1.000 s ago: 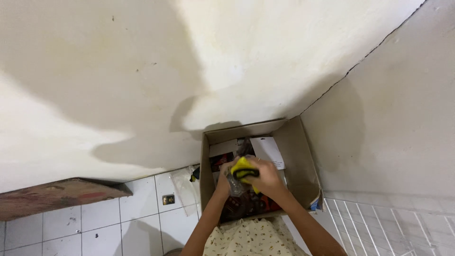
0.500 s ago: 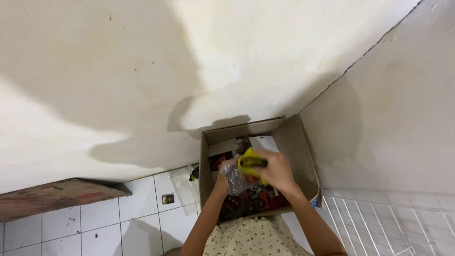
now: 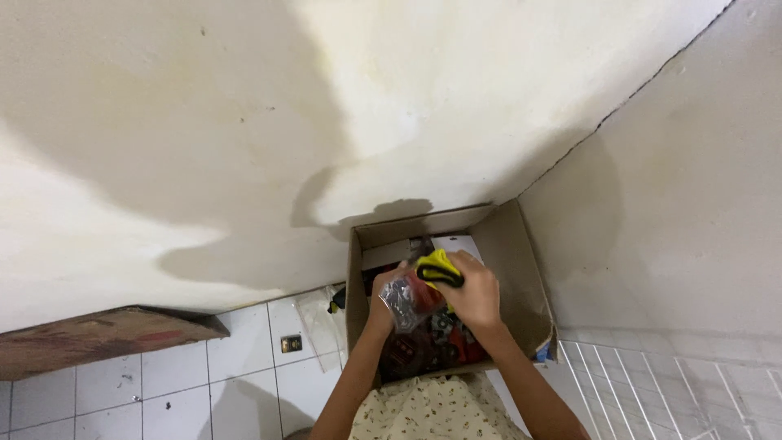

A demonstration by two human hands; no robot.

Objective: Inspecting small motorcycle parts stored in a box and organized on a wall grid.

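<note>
Both hands [image 3: 456,295] grip tool [image 3: 440,269] (yellow)

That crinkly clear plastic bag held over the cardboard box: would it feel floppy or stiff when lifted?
Probably floppy: the crinkly clear plastic bag looks creased and bunched against the left hand. Likely light, as it hangs in a loose grip. Its glossy film may be slippery.

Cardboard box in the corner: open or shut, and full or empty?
Open and partly filled. The box has no lid or flaps over it, and red and dark items lie inside under both hands.
</note>
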